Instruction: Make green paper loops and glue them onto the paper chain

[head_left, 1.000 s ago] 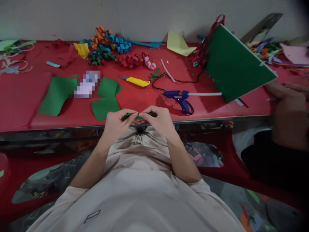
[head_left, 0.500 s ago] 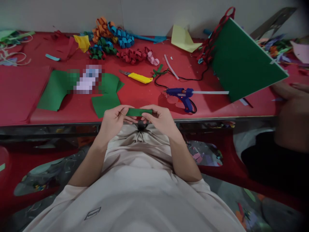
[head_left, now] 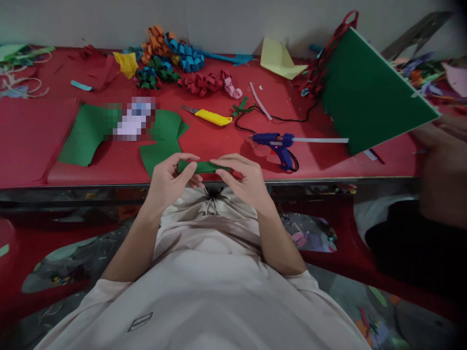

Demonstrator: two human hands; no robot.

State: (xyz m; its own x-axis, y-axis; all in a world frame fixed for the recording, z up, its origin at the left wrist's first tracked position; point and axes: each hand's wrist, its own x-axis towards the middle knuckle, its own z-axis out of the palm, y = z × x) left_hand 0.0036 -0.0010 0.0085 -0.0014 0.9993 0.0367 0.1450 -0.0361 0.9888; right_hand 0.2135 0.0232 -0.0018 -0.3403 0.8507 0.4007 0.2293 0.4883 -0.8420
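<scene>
At the table's near edge, a narrow green paper strip (head_left: 206, 167) stretches between my two hands. My left hand (head_left: 168, 179) has its thumb across the strip's left part, other fingers partly under it and the index finger raised above. The right end lies between the thumb and fingers of my right hand (head_left: 245, 176); part of that end is hidden. Just beyond my left hand lie cut green paper sheets (head_left: 160, 151). A blue glue gun (head_left: 273, 141) with a white glue stick rests to the right of my right hand. Farther back is a yellow utility knife (head_left: 213, 117).
Curled paper chains (head_left: 199, 83) lie at the back. A large green board (head_left: 372, 92) leans at right, near another person's hand (head_left: 438, 136). A blurred-out phone-like object (head_left: 134, 119) sits on green paper. Red sheets (head_left: 32, 141) are stacked left. The glue gun's black cord (head_left: 292, 119) trails behind.
My left hand's thumb and index finger have spread apart, and more of the strip's left end shows. My right hand's fingers have loosened slightly. The view has shifted a little.
</scene>
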